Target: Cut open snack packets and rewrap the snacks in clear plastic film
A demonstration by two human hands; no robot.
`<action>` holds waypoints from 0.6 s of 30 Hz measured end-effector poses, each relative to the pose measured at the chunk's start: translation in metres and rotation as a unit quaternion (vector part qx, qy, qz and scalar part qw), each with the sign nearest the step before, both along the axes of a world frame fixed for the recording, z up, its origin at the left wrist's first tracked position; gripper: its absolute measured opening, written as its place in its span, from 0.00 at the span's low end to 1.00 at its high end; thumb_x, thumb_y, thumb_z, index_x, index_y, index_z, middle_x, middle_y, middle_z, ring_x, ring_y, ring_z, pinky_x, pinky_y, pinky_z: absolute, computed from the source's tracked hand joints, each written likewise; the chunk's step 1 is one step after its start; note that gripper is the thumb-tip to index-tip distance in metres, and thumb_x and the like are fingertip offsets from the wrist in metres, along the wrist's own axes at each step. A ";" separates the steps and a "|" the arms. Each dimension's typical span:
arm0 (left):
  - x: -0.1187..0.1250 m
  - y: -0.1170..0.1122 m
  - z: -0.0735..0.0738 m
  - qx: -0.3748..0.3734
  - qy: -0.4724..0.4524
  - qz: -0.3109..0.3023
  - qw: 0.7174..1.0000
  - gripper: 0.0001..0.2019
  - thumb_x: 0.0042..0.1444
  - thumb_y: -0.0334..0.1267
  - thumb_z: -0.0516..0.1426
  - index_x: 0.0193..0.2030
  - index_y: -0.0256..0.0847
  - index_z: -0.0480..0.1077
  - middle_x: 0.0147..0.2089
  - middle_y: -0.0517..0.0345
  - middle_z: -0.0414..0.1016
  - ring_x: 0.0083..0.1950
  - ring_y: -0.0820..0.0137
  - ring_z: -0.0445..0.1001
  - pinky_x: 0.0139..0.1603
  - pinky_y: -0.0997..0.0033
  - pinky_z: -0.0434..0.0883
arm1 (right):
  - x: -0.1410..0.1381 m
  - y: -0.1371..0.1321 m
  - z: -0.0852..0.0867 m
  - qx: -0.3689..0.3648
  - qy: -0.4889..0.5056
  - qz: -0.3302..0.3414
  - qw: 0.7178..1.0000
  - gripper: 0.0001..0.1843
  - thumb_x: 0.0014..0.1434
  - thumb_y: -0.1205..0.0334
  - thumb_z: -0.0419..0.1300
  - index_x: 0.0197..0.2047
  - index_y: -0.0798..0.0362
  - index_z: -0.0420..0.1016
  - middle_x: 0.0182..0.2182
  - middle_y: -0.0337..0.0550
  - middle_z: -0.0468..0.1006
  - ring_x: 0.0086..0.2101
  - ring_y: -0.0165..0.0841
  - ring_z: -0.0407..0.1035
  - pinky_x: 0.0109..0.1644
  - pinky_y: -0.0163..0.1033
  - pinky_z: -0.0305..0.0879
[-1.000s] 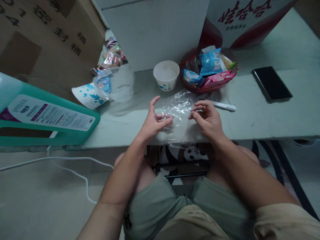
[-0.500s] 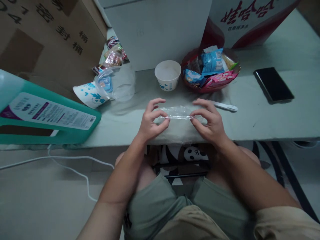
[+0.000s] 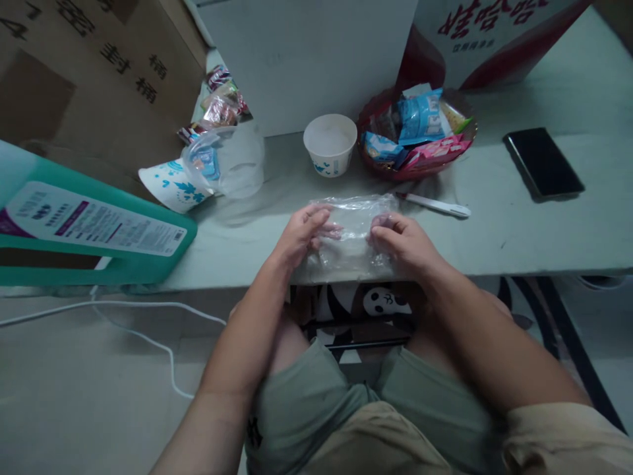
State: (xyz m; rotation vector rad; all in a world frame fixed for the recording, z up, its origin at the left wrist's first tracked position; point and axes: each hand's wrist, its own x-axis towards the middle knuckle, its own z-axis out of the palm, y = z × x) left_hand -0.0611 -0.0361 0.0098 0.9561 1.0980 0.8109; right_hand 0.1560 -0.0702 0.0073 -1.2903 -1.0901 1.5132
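Note:
A thin, clear plastic bag [image 3: 355,227] is spread between my two hands near the table's front edge. My left hand [image 3: 307,231] grips its left side, with the thumb on top and the fingers under or inside the film. On the other side, my right hand [image 3: 398,239] pinches the bag, its fingertips covered by plastic and the thumb outside. The film is crumpled and rests partly on the tabletop. Just beyond my right hand lies a slim white pen-like stick [image 3: 439,205] with a dark end.
Beyond the bag stand a white paper cup [image 3: 330,146] and a red bowl [image 3: 420,173] of wrapped snacks. A phone [image 3: 544,163] lies at right. At left are a tipped paper cup [image 3: 173,185], a clear plastic tub [image 3: 244,161], a large green bottle [image 3: 148,231] and a cardboard box [image 3: 113,99].
The bag has gone from a narrow strip pinched at its edge to a wider spread. My fingers have moved into or beneath the film, and the stick's dark end has come into view.

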 end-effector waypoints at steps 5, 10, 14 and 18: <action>-0.004 0.001 -0.002 0.075 0.041 -0.107 0.991 0.16 0.45 0.48 0.72 0.33 0.38 0.78 0.31 0.54 0.81 0.33 0.73 0.76 0.32 0.75 0.68 | 0.003 0.003 0.000 -0.009 0.001 -0.022 1.000 0.17 0.48 0.49 0.68 0.34 0.48 0.68 0.28 0.38 0.78 0.29 0.33 0.74 0.33 0.39 0.70; 0.001 -0.001 -0.004 0.044 0.017 -0.058 0.997 0.15 0.50 0.45 0.67 0.43 0.42 0.75 0.26 0.61 0.77 0.25 0.73 0.74 0.24 0.75 0.66 | 0.008 0.000 0.002 0.039 -0.039 0.011 0.998 0.23 0.52 0.51 0.66 0.50 0.45 0.71 0.20 0.30 0.69 0.21 0.32 0.66 0.27 0.39 0.66; 0.000 0.000 0.000 0.016 -0.043 -0.037 0.998 0.21 0.44 0.41 0.67 0.47 0.46 0.72 0.22 0.67 0.72 0.18 0.75 0.67 0.19 0.76 0.60 | 0.012 0.000 0.001 0.076 0.049 -0.008 0.996 0.17 0.50 0.54 0.65 0.44 0.43 0.73 0.26 0.34 0.72 0.26 0.32 0.68 0.32 0.41 0.69; -0.005 0.004 0.005 0.016 -0.096 -0.060 0.993 0.17 0.44 0.54 0.63 0.30 0.40 0.73 0.26 0.57 0.74 0.24 0.72 0.70 0.23 0.72 0.65 | 0.018 0.003 -0.003 0.115 0.043 0.022 0.992 0.16 0.55 0.45 0.58 0.30 0.49 0.76 0.29 0.43 0.77 0.31 0.34 0.70 0.37 0.43 0.69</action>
